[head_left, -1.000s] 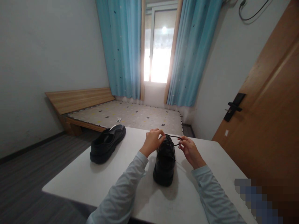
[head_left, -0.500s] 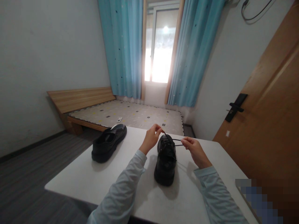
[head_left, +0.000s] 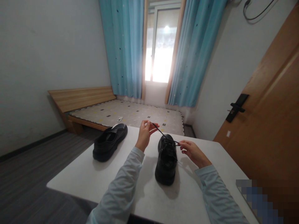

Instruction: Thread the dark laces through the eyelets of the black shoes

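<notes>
A black lace-up shoe [head_left: 165, 169] stands on the white table, its toe pointing away from me. To the left of its toe, my left hand [head_left: 145, 132] pinches a black shoelace [head_left: 161, 132] that stretches taut up from the shoe. My right hand [head_left: 192, 151] is closed on another part of the lace, close to the right side of the toe. Its fingertips hold the lace just off the shoe. A second black shoe [head_left: 110, 142] sits farther left on the table, angled away, with nothing touching it.
The white table [head_left: 74, 179] carries both shoes. Beyond it lies a low bed [head_left: 130, 113] with a small white remote [head_left: 120, 119] on it. A wooden door [head_left: 263, 102] is at the right, and blue curtains [head_left: 123, 53] flank the window.
My left hand has moved left and slightly up, drawing out a longer stretch of lace. My right hand has shifted a little closer to the shoe, with less lace spanning the gap.
</notes>
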The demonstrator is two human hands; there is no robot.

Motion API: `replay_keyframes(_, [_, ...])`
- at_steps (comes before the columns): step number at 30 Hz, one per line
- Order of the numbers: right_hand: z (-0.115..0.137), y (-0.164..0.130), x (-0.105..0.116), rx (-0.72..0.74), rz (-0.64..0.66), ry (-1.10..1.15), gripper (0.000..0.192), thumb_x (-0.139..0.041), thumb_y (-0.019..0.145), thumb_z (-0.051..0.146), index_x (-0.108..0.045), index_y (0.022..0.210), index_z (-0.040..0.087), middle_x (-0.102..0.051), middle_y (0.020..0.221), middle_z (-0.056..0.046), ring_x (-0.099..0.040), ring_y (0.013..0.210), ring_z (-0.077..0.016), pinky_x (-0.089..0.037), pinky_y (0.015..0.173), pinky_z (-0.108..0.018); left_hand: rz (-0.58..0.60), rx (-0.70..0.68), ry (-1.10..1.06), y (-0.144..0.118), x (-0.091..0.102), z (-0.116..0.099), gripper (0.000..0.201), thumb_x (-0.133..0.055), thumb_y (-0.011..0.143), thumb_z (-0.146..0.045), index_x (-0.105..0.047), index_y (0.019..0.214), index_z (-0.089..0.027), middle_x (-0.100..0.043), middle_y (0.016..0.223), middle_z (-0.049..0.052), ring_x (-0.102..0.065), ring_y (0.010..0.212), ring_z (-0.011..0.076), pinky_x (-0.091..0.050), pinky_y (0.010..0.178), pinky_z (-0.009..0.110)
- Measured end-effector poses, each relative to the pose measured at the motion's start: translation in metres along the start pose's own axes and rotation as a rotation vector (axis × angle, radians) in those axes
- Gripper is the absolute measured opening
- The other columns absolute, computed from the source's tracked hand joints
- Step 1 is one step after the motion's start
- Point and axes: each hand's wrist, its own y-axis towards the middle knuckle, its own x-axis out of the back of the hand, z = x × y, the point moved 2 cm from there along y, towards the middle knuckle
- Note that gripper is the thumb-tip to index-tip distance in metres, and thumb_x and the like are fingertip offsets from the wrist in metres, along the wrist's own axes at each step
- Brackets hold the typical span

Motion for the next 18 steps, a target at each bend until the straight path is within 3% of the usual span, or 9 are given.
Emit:
replay_keyframes(7, [-0.007,0.003,-0.002,0.018,0.008,-0.123,0.028,-0.072,0.061,0.041,-0.058,0.063,0.017,-0.049,0.062,0.003,-0.043,0.057,-0.0092,-0.032,0.051,-0.022,-0.049,-0.045,-0.092,-0.001,-0.001,-0.002,0.011,-0.046,0.086,-0.028,-0.041,0.084,-0.019,-0.055,0.067,-0.003,-0.057,0.062,0.0099,-0.055,0.067,0.037])
replay_keyframes(14, [-0.016,0.010,0.002,0.064,-0.067,-0.104,0.028,-0.073,0.060,0.041,-0.059,0.066,0.017,-0.050,0.062,0.004,-0.044,0.055,-0.0086,-0.033,0.050,-0.022,-0.091,-0.066,-0.053,0.002,0.003,-0.005,0.011,-0.048,0.084,-0.028,-0.042,0.083,-0.019,-0.052,0.066,-0.003,-0.049,0.053,0.0073,-0.047,0.049,0.020])
replay_keyframes(18, [-0.017,0.010,0.002,0.071,-0.061,-0.101,0.028,-0.074,0.058,0.039,-0.058,0.064,0.017,-0.050,0.060,0.004,-0.044,0.052,-0.0081,-0.033,0.049,-0.022,-0.101,-0.078,-0.056,0.003,0.005,-0.004,0.011,-0.048,0.084,-0.029,-0.042,0.082,-0.019,-0.051,0.065,-0.003,-0.048,0.052,0.0069,-0.042,0.046,0.017])
